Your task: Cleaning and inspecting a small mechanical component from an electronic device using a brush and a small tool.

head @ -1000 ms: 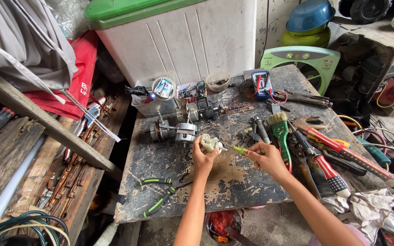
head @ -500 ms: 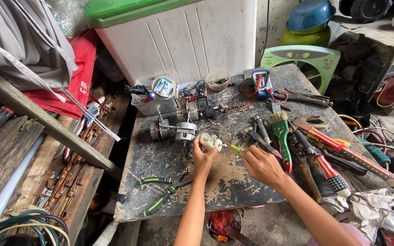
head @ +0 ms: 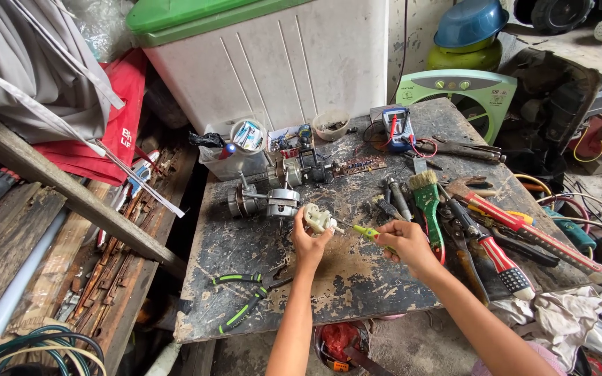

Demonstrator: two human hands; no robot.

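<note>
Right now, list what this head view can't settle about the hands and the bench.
- Small white part: the left hand covers its underside; too small to identify.
- Yellow-green screwdriver: the right hand hides the handle; tip contact too small to judge.
- Red object under the table: hidden by the table edge and the forearm.

I'm holding a small white plastic part (head: 317,218) and a yellow-green-handled screwdriver (head: 372,233) over the flaking black-and-tan worktable (head: 357,278).
</note>
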